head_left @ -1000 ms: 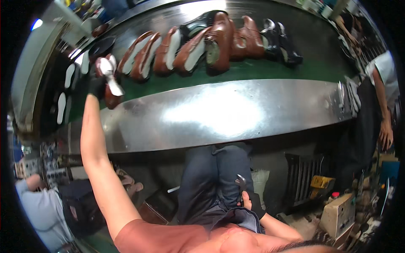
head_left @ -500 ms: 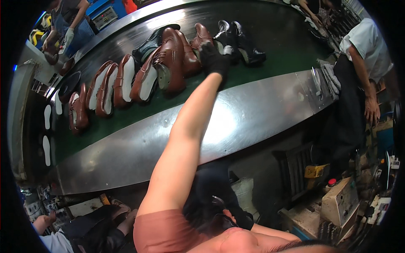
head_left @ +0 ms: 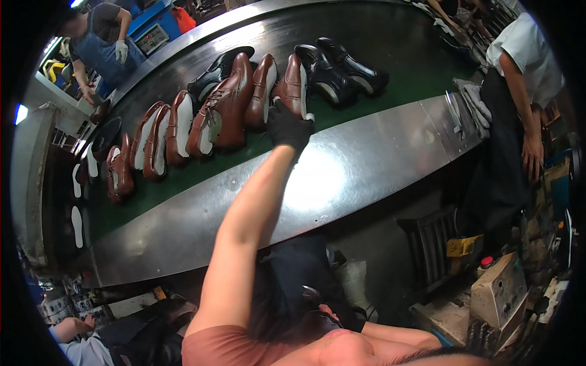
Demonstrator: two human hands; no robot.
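Observation:
My left hand (head_left: 290, 127), in a black glove with white at the thumb tip, reaches over the green belt (head_left: 390, 100). Its fingers close around the near end of a brown leather shoe (head_left: 293, 84), whose toe points away from me. Just left of it lies another brown shoe (head_left: 262, 88), then a brown lace-up shoe (head_left: 231, 100). A pair of black shoes, one nearer (head_left: 329, 76) and one farther (head_left: 357, 67), rests on the right. Close to my body is my right hand (head_left: 347, 317), dark-gloved; its fingers are mostly hidden.
Several brown shoes (head_left: 179, 128) line the belt's left, beside white insoles (head_left: 77, 226). A steel ledge (head_left: 372, 152) borders the belt on my side. One co-worker (head_left: 107, 46) stands far left, another (head_left: 528, 67) at right. A control box (head_left: 497, 290) with a red button is at lower right.
My left hand has come back toward me and slightly left, with the brown shoe in its grasp. That shoe now lies nearer the steel ledge. My view has shifted a little.

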